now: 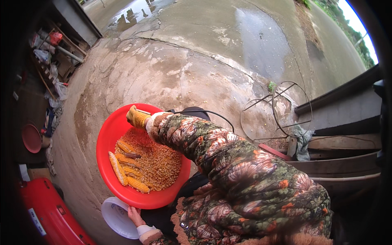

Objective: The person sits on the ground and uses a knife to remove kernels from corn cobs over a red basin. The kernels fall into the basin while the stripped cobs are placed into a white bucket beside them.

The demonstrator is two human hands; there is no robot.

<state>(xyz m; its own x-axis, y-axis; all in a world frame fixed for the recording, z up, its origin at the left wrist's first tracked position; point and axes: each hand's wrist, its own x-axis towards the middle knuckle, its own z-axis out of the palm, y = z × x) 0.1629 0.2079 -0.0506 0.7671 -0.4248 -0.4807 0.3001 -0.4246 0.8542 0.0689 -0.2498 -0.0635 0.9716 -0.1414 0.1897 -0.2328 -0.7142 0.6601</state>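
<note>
A wide red plastic basin (105, 156) lies before me, with loose yellow corn kernels (162, 165) covering its bottom. Several ears of corn (118, 168) rest on the kernels at its left side, with a dark reddish-brown piece (132, 155) among them. My right hand (137, 117), in a yellow work glove, is curled at the basin's far rim; a pale strip shows along the glove, and its grip is unclear. Bare, my left hand (136, 216) is at the near rim, where a white plastic bucket (118, 219) meets the basin. Which of the two it grips is hard to see.
A red plastic case or machine cover (55, 211) stands at lower left, below a reddish bowl (31, 138). Bags and clutter line the left wall. A wire-ring frame (277, 111) and black cable (219, 114) are to the right. Wet concrete (263, 43) lies beyond.
</note>
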